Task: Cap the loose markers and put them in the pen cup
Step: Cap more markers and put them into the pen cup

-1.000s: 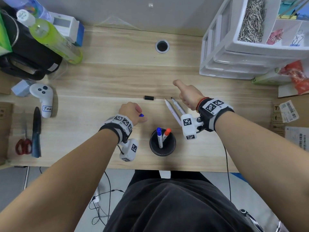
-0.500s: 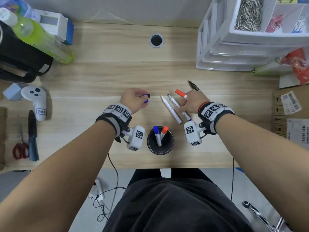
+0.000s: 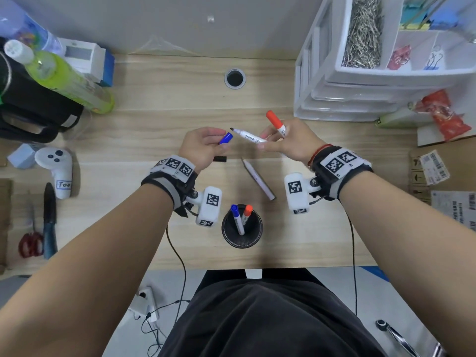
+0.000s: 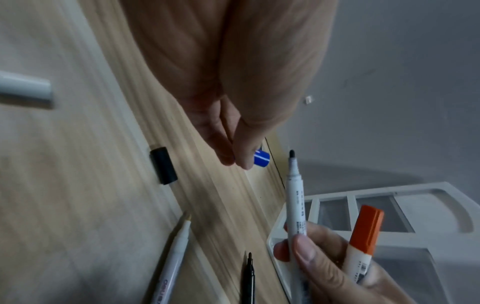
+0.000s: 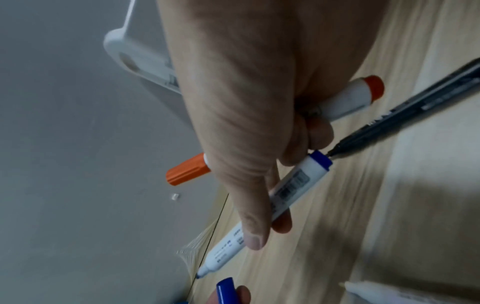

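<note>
My left hand (image 3: pixel 219 143) pinches a blue cap (image 3: pixel 226 138) just above the desk; the same blue cap (image 4: pixel 261 158) shows in the left wrist view. My right hand (image 3: pixel 265 143) grips an uncapped white marker (image 3: pixel 248 136), its tip pointing at the cap a short gap away. The same hand also holds an orange-capped marker (image 3: pixel 275 122). On the desk lie a black cap (image 3: pixel 219 158) and an uncapped white marker (image 3: pixel 257 179). A black pen (image 4: pixel 248 275) lies beside them. The black pen cup (image 3: pixel 256 237) near the front edge holds two capped markers.
A white drawer unit (image 3: pixel 360 99) stands at the back right, close behind my right hand. A green bottle (image 3: pixel 64 78), a white controller (image 3: pixel 58 168), a dark knife (image 3: pixel 49 220) and red scissors (image 3: pixel 31 244) sit at the left. A cable hole (image 3: pixel 234 78) is at the back.
My right hand has lifted off the desk with the uncapped marker and the orange-capped one. My left hand has risen with the blue cap, and the two have come close together.
</note>
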Available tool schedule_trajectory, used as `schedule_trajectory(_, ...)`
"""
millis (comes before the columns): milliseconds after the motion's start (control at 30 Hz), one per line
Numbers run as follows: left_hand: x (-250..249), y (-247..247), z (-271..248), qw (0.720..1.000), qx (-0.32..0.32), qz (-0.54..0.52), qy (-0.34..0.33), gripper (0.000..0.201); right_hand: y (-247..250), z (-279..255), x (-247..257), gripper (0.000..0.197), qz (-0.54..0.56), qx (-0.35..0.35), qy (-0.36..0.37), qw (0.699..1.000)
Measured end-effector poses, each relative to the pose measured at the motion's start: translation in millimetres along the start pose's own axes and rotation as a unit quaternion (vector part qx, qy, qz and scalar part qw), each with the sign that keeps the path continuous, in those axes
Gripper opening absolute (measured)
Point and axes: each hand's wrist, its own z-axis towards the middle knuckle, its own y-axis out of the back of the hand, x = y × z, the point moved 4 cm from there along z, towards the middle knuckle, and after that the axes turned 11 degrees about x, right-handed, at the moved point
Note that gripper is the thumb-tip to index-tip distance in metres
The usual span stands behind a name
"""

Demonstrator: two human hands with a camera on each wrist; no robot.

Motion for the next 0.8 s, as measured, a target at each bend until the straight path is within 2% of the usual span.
schedule_trajectory(167, -8.4, 4.7, 3.0, 0.999, 0.008, 0.031, -0.020, 0.027, 8.1, 1.2, 7.0, 0.023, -0.071, 0.010, -0.007, 0.997)
schedule_trajectory(800, -21.2, 7.5, 8.5, 0.986, 0.073, 0.137, -0.067, 0.019, 11.7, 0.4, 22.6, 0.019, -0.121, 0.010, -0.009, 0.993)
